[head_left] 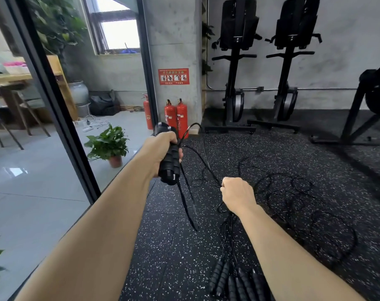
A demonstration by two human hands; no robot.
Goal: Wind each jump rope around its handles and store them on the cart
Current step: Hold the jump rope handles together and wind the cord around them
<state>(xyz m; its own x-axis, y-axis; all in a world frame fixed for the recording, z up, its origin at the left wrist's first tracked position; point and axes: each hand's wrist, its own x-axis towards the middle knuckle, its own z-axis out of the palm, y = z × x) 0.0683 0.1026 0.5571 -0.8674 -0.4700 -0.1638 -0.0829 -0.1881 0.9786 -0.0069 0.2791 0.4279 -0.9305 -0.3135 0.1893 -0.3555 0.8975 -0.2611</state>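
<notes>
My left hand (163, 148) grips a pair of black ribbed jump-rope handles (168, 165), held upright side by side. Their thin black rope (197, 154) arcs out from the top and runs down to my right hand (237, 195), which pinches it in a closed fist. A loop of the rope hangs below the handles. More thin black ropes (293, 192) lie tangled in coils on the speckled rubber floor. Several other black handles (234, 281) lie on the floor beneath my right forearm. No cart is in view.
Two upright black exercise machines (237, 68) stand against the back wall, with another frame (363, 118) at the right. Red fire extinguishers (177, 116) stand by a concrete pillar. A glass partition (54, 105) borders the left, with a potted plant (110, 144) behind it.
</notes>
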